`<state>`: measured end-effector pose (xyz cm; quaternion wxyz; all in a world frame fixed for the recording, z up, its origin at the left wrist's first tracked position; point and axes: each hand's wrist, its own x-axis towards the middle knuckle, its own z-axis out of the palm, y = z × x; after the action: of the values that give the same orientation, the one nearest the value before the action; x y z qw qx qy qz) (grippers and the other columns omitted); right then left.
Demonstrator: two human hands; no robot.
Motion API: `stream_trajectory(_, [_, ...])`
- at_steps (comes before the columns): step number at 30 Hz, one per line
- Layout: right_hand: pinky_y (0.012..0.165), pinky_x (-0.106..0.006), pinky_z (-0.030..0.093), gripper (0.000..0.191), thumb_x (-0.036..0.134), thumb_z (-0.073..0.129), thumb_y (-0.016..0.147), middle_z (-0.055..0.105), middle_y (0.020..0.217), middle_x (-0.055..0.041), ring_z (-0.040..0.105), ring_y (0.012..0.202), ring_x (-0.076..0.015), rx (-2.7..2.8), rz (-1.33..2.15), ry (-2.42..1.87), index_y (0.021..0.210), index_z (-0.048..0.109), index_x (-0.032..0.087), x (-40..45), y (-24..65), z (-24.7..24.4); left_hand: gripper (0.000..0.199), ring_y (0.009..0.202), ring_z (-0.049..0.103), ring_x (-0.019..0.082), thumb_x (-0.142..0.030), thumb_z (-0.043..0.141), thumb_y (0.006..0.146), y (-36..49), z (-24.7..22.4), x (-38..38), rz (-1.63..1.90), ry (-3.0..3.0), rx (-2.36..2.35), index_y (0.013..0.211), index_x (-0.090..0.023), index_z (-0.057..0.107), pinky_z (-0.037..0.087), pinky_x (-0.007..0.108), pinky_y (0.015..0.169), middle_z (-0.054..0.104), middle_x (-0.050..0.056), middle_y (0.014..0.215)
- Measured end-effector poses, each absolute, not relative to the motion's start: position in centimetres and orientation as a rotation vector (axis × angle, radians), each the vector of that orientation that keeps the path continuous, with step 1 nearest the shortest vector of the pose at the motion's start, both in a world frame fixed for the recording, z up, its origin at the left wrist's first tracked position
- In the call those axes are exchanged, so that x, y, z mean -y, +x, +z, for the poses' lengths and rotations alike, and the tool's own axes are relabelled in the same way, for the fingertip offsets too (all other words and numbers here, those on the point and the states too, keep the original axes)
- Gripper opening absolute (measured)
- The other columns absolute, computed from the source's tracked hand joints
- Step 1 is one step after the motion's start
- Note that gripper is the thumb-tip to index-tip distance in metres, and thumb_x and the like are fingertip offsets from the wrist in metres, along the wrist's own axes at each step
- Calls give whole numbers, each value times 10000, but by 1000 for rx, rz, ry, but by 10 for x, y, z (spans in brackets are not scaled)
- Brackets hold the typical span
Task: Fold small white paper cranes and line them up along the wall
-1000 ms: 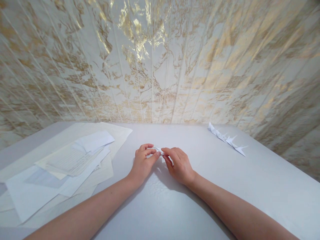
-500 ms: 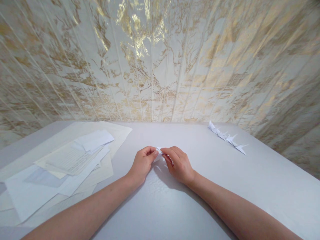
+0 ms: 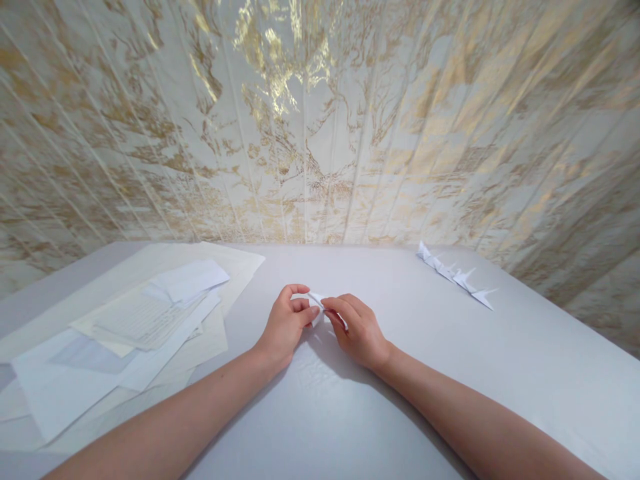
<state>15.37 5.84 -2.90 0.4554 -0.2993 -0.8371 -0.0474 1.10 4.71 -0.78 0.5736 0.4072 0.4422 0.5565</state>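
A small folded piece of white paper is between my two hands, just above the table, with a narrow pointed end slanting up to the left. My right hand pinches its right end between thumb and fingers. My left hand is curled at its left side, index finger lifted apart from the thumb. Those fingertips are close to the paper; whether they touch it I cannot tell. The paper's lower part is partly hidden by the fingers.
On the left of the white table lie overlapping paper sheets, one with lines of writing, and a smaller white stack. Several folded paper figures with pointed tips stand in a row at the back right. A gold-patterned curtain hangs behind.
The left index finger has lifted off the thumb, opening the left pinch and showing more of the paper's pointed end. My right hand keeps its pinch, nearly unmoved.
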Motion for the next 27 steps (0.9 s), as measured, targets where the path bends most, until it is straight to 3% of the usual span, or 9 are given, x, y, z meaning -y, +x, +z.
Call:
stream_trajectory(5, [621,-275,493,225,76,451,810,626,785,-53,580,694,-154,1994,-6,-753,987,513,201,-57,153,-29,282,455,464,75,-167,615,596,8,-10,-52,1334,1163,-1040,843,-196,483,351,186,467,511,-97,510])
stream_trajectory(11, [615,-251,500,183,99,495,795,620,746,-25,596,661,-131,1900,146,-816,946,528,195,-55,152,-30,54,491,464,78,-174,596,621,2,-11,-56,1347,1307,-1118,646,-159,550,376,205,501,526,-56,546])
stream_trajectory(19, [608,-240,514,147,114,511,777,620,739,-20,603,646,-124,1821,232,-868,896,549,192,-56,151,-31,226,503,432,79,-252,661,589,2,-2,-50,1233,1255,-1107,781,-137,630,329,211,489,537,-38,563])
stream_trajectory(27, [582,-232,518,102,123,508,754,621,703,-26,594,612,-121,1783,332,-907,818,571,173,-53,147,-27,139,478,432,84,-215,623,594,4,-11,-55,1232,1265,-1197,716,-150,602,332,217,483,537,-40,535])
